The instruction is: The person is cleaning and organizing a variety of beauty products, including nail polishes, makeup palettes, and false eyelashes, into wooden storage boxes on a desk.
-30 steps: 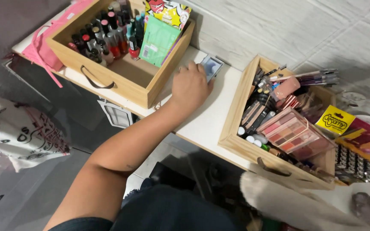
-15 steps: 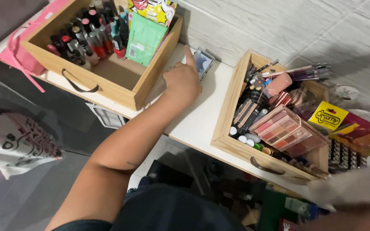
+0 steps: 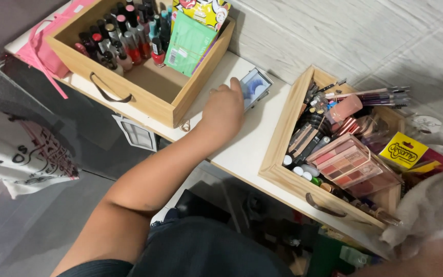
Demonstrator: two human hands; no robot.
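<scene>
Left hand [image 3: 225, 109] flat on the white tabletop [image 3: 242, 149], fingers together and touching the small clear eyelash case [image 3: 255, 87] between the two wooden boxes, closed on nothing; case probably light, stiff, slippery plastic, best pinched by its side edges.

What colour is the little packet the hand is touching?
Blue and clear, with dark lashes inside; the packet shows in the head view.

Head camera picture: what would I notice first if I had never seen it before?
Probably the left hand, stretched across the white shelf and touching a small clear case with blue inside. On either side sits an open wooden box: the far-left one holds rows of nail polish bottles, the right one is crammed with makeup, including a pink palette.
</scene>
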